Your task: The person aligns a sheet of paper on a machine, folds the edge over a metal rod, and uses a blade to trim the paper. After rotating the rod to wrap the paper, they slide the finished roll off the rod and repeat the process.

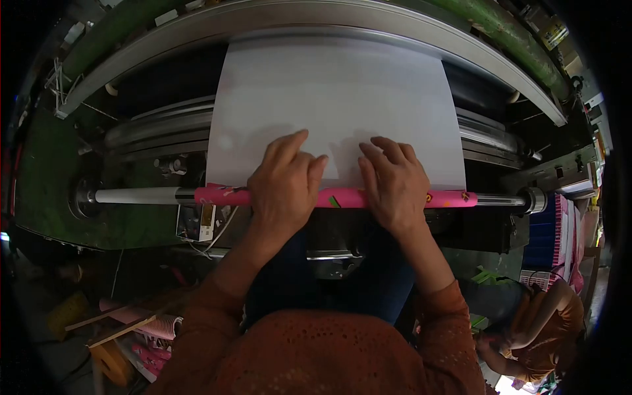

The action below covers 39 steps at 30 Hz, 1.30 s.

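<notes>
A wide white sheet (336,85) comes out from under a metal crossbar and runs down to a narrow pink patterned roll (342,198). The roll sits on a metal shaft (501,200) that lies across the machine in front of me. My left hand (282,184) is over the left half of the roll, its fingers bent and apart above the sheet's lower edge. Over the right half is my right hand (396,187), fingers spread and pointing at the sheet. Neither hand is wrapped around anything. Whether the palms touch the roll is hidden.
The crossbar (329,13) arches over the far side, with green rollers (500,33) beyond. A round shaft mount (534,200) stands at right, a small metal box (196,222) at left. Another person (543,329) is at lower right; pink rolls (148,319) lie at lower left.
</notes>
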{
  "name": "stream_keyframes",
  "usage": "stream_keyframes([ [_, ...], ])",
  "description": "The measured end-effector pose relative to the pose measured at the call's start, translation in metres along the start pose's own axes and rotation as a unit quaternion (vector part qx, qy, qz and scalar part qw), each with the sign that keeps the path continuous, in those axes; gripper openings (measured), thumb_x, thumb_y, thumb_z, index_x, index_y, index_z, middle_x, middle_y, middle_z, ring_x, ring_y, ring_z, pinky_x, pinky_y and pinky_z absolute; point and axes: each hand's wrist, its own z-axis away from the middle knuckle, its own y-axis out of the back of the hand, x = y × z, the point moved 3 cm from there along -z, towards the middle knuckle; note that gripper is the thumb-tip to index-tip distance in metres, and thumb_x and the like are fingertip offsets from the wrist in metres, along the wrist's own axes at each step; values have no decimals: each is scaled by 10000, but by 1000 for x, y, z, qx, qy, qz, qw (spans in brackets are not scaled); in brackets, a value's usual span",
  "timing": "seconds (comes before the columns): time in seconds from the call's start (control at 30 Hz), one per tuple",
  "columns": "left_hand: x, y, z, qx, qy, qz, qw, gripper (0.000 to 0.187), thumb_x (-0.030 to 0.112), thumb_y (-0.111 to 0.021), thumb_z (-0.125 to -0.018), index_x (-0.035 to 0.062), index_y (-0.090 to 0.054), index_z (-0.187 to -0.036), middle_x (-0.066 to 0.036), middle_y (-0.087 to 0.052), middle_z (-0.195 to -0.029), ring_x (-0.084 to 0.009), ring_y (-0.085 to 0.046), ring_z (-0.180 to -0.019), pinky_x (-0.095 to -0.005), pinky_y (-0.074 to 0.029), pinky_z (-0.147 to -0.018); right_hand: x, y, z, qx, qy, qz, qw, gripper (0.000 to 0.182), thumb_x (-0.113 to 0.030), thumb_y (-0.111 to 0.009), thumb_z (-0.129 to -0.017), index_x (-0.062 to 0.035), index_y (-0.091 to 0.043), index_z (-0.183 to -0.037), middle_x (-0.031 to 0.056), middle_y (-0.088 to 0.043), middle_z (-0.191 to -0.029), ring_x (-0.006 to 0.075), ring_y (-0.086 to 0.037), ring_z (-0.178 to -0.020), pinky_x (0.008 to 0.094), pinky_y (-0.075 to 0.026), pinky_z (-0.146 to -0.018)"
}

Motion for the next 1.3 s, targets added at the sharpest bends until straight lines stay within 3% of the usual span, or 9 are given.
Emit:
stream_keyframes([
  [0.13, -5, 23, 15, 256, -109, 24, 960, 359, 259, -547, -912, -4, -588, -1152, -170, -506, -1324, -348, -443, -1263, -488, -389, -991, 10, -10, -24, -9, -5, 37, 999, 358, -235, -638, -851, -67, -603, -1166, 80, -631, -1114, 275, -557, -1044, 397, -450, -813],
  [0.27, 10, -16, 43, -47, -67, -193, 978, 499, 375, -492, -944, -3, -517, -1268, -203, -427, -1403, -393, -386, -1305, -548, -304, -1039, 27, -22, -51, 13, 4, 79, 997, 404, -233, -647, -838, -70, -579, -1202, 79, -618, -1141, 271, -547, -1072, 407, -421, -851],
  [0.33, 14, -13, 18, -27, -93, -192, 977, 496, 352, -523, -932, -8, -511, -1272, -218, -435, -1388, -392, -393, -1300, -528, -333, -1027, 20, 3, -45, 120, 67, 57, 989, 408, -231, -653, -824, -66, -583, -1191, 77, -607, -1163, 270, -547, -1088, 407, -399, -874],
  [0.53, 2, 14, -9, 147, -127, -39, 980, 449, 193, -565, -883, -21, -504, -1274, -211, -461, -1368, -388, -432, -1284, -503, -351, -1030, -1, 8, 51, -5, -26, 36, 999, 497, -292, -628, -845, -68, -537, -1279, 124, -562, -1252, 316, -463, -1237, 454, -316, -1004],
  [0.63, 36, -7, 48, -41, -128, -122, 983, 569, 409, -532, -902, -15, -506, -1280, -203, -454, -1382, -387, -411, -1294, -567, -307, -1034, 12, 11, 6, 27, -15, 45, 999, 518, -270, -607, -865, -43, -497, -1318, 137, -533, -1302, 320, -438, -1269, 445, -305, -1026],
  [0.8, 17, -21, -5, -39, -101, -165, 980, 563, 362, -600, -865, -8, -503, -1277, -199, -460, -1370, -372, -390, -1309, -556, -306, -1042, 27, 17, -14, 131, 2, 47, 990, 475, -214, -654, -831, 0, -532, -1237, 173, -545, -1256, 336, -463, -1235, 463, -326, -1007],
  [0.97, 18, 18, 18, 160, -207, -66, 963, 362, 190, -560, -875, 30, -556, -1199, -177, -504, -1326, -357, -435, -1272, -555, -286, -1063, 25, 14, 69, 43, -45, 26, 998, 415, -220, -633, -821, -36, -586, -1190, 116, -581, -1223, 319, -476, -1225, 502, -301, -1041],
  [1.07, 18, -10, 92, 26, -258, -20, 966, 352, 220, -588, -857, 38, -569, -1158, -184, -519, -1280, -354, -472, -1211, -557, -300, -1049, 31, 22, 22, 90, -15, 89, 992, 370, -216, -625, -829, -55, -597, -1161, 110, -595, -1179, 301, -479, -1194, 476, -284, -1052],
  [1.3, -49, -68, 170, -178, -8, -110, 978, 430, 304, -642, -820, 31, -572, -1144, -172, -462, -1329, -321, -385, -1285, -523, -292, -1062, 45, 74, -103, 283, -41, -66, 956, 116, -159, -624, -852, -58, -655, -900, 130, -668, -805, 289, -651, -668, 391, -496, -625],
])
